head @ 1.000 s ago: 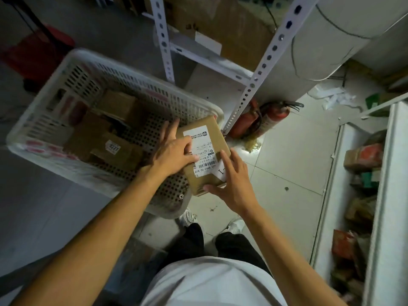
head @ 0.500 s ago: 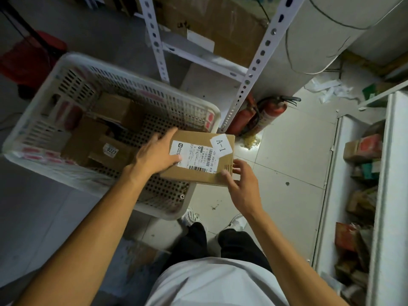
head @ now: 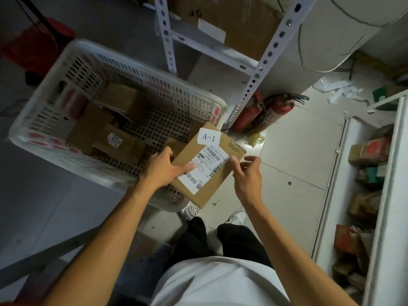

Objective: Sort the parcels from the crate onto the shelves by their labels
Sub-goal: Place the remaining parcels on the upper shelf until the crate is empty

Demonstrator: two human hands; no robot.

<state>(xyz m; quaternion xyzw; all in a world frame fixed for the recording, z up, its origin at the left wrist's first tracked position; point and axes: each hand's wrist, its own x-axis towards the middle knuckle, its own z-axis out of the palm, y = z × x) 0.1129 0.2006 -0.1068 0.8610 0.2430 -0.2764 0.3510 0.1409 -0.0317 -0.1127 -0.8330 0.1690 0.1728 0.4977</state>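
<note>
A flat brown cardboard parcel (head: 223, 173) with a white shipping label and an "A-1" sticker is held over the crate's near right corner. My left hand (head: 162, 170) grips its left edge, thumb on top. My right hand (head: 247, 175) is at the parcel's right edge, fingertips pinching the edge of the shipping label. The white perforated crate (head: 39, 120) sits to the left and holds several brown parcels (head: 119, 142), one marked "0227".
A white metal shelf frame (head: 262, 69) stands behind the crate with a cardboard box (head: 231, 21) on it. Two red fire extinguishers (head: 271, 111) lie on the tiled floor. A white shelf unit (head: 388, 195) with parcels runs along the right. My feet (head: 237, 217) are below.
The parcel has been turned in my hands, so the "A-1" sticker now points away from me. My right hand has shifted from the lower edge to the label's edge.
</note>
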